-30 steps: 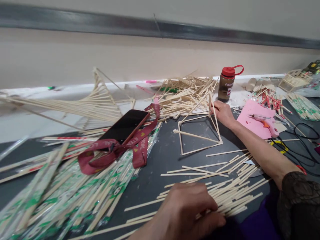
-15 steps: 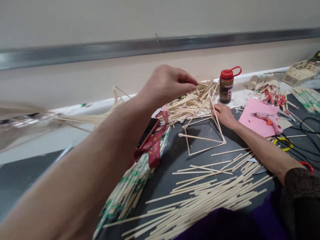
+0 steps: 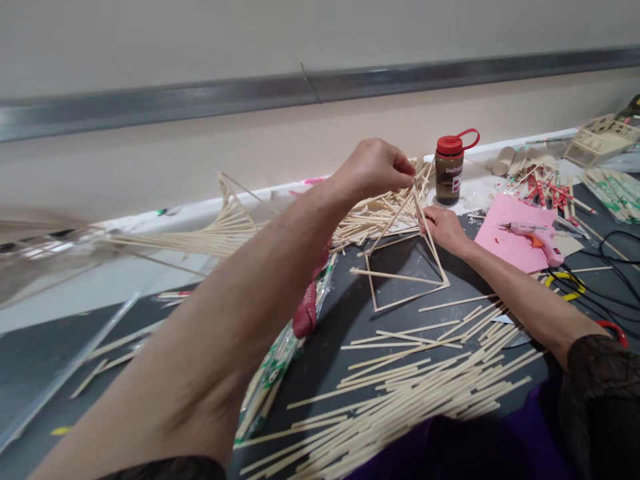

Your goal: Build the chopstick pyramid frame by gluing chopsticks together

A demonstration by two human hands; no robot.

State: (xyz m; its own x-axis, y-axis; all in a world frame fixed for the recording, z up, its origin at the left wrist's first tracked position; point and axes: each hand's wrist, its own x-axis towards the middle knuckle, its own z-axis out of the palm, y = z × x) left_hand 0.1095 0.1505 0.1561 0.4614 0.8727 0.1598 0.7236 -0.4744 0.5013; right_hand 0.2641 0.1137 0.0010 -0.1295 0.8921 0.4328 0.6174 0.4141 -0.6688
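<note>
A frame of thin wooden sticks [image 3: 409,279] stands on the dark table, with a square base and slanting sticks that meet near the top. My right hand [image 3: 443,230] has its fingers closed around the slanting sticks on the right side. Close to the frame's top, my left hand [image 3: 383,163] is pinched, thumb against fingers. Whether a stick end or something smaller is between those fingertips cannot be made out. Behind the frame lies a heap of loose sticks [image 3: 367,217].
Many loose sticks [image 3: 425,393] cover the near table. A red-capped bottle [image 3: 449,170] stands by the wall. To the right lie a glue gun [image 3: 535,237] on pink paper [image 3: 493,237], black cables [image 3: 607,267] and yellow-handled scissors [image 3: 567,287]. Bagged chopsticks [image 3: 273,380] lie under my left arm.
My left hand has moved right, to the frame's top, still pinched. My right hand keeps its hold on the frame. The view has shifted slightly.
</note>
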